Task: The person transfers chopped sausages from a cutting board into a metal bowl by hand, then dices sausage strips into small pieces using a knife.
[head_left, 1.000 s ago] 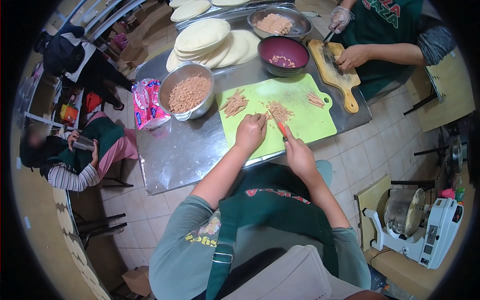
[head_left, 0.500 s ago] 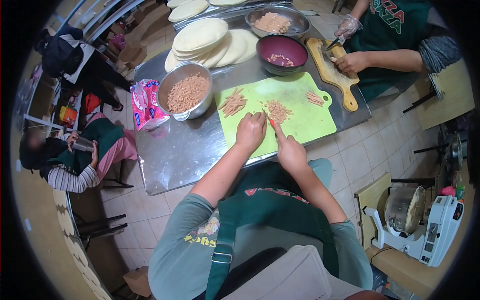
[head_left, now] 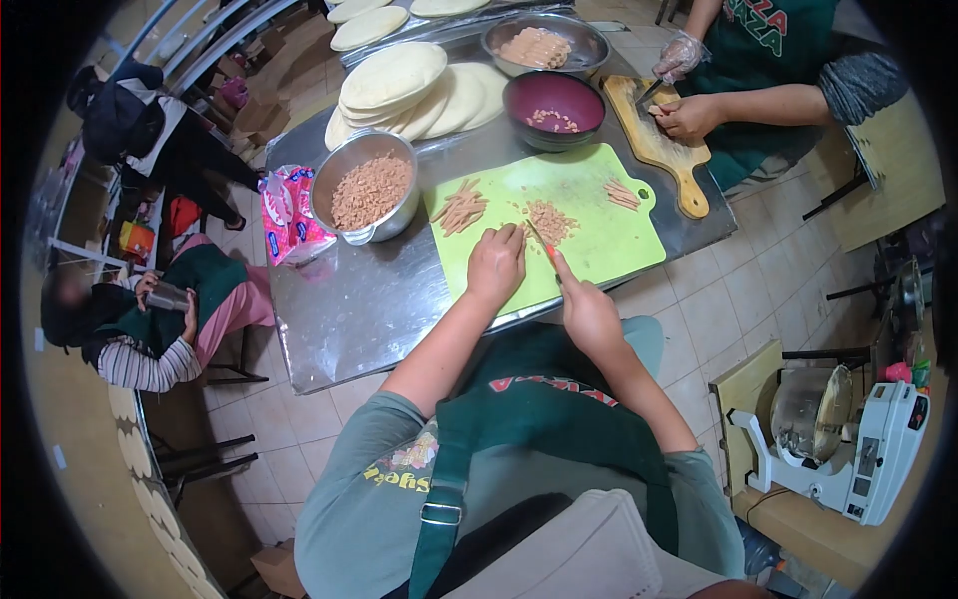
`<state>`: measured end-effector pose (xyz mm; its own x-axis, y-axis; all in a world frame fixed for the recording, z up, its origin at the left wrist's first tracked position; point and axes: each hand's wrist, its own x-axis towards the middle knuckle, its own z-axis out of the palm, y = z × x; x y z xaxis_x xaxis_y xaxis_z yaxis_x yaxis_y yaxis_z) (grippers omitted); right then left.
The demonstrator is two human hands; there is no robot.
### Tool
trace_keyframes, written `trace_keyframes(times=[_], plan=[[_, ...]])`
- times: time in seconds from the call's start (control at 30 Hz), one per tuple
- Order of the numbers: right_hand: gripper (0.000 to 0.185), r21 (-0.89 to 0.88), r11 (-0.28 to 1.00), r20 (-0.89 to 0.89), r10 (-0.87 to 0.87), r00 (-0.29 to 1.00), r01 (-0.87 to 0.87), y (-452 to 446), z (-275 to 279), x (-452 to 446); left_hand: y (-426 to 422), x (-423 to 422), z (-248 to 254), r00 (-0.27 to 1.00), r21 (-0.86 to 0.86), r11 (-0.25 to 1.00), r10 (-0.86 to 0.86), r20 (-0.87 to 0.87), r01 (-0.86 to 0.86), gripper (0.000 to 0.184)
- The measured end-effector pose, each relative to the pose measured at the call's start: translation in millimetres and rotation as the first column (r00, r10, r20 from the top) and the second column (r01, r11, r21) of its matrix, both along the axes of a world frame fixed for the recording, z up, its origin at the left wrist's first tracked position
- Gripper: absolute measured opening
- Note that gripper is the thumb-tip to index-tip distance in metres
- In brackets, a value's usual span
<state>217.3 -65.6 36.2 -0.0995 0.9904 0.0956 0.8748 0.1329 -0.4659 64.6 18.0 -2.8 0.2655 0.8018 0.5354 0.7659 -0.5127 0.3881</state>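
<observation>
On the green cutting board (head_left: 604, 245) my right hand (head_left: 591, 311) is closed round the handle of a knife (head_left: 543, 240) with an orange-red part near the blade. My left hand (head_left: 496, 265) rests on the board just left of the blade, fingers curled together; anything under the fingertips is hidden. The blade lies at the left edge of a heap of small chopped pieces (head_left: 552, 222). Uncut strips (head_left: 460, 207) lie at the board's upper left, and a few more strips (head_left: 622, 194) sit near its right end.
A metal pot of chopped pieces (head_left: 371, 192) stands beside a pink packet (head_left: 292, 215). Behind are stacked flat breads (head_left: 392, 78), a purple bowl (head_left: 554, 105) and a steel bowl (head_left: 546, 45). A co-worker's hands (head_left: 692, 115) work over a wooden board (head_left: 689, 192). Another person (head_left: 150, 319) sits at left.
The knife and my right hand have shifted slightly at the edge of the chopped heap. My left hand keeps its place on the board. The co-worker's hands and knife have moved over the wooden board.
</observation>
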Motion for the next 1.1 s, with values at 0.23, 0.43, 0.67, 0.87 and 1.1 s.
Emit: trace_keyframes(times=[0.23, 0.43, 0.67, 0.87, 1.1], plan=[[0.066, -0.136, 0.991, 0.105, 0.013, 0.994, 0.002, 7, -1, -12, 1, 1, -1, 1.0, -0.033, 0.999, 0.012, -0.02, -0.013, 0.016], [0.054, -0.086, 0.996, -0.007, -0.003, 1.0, 0.002, -22, 0, 6, -1, 1, -2, 0.997, -0.046, 0.998, 0.043, 0.064, -0.04, 0.015], [0.061, -0.071, 0.997, -0.019, 0.009, 1.0, -0.01, 11, -4, -6, -3, -1, -4, 0.997, -0.026, 0.998, 0.057, 0.048, -0.055, 0.015], [0.063, -0.118, 0.993, 0.088, 0.0, 0.996, 0.011, -3, -4, -13, -2, -2, -5, 0.991, -0.026, 0.998, 0.055, 0.121, -0.053, 0.013], [0.062, -0.077, 0.997, 0.052, 0.003, 0.999, 0.001, -15, -9, -2, -3, -2, 1, 0.991, -0.076, 0.996, 0.054, 0.12, -0.045, 0.009]])
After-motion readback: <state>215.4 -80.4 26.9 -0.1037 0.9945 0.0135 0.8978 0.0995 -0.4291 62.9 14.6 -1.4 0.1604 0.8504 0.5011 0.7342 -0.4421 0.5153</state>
